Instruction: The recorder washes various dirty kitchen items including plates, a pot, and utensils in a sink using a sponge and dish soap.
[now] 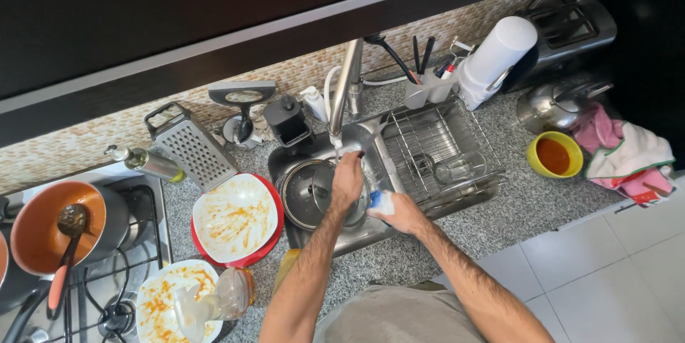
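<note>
Head view, looking straight down into a steel sink [371, 232] near the middle of the frame. The thing being handled is a clear glass [369, 172], sitting under the thin stream from the faucet [346, 83], just right of a pot lid [308, 193] lying in the same basin. The left hand [347, 182] is wrapped around the glass from the lower-left, fingers curled shut on it, so that grip is clamped around the glass. The glass looks roughly upright, though honestly it's see-through and half hidden, so I can't tell the tilt for sure.

The right hand [399, 211] sits just below and right of the glass, almost touching it, grip pressed together around a white and blue sponge [380, 202]. So the sponge is lower-right of the glass, very near.

Further out: a wire rack [428, 129] in the right basin with another glass lying in it. On the bench to the left, a red plate [275, 232] with a dirty white plate on top, and a box grater [193, 147]. A yellow bowl [564, 140] is on the right side.
</note>
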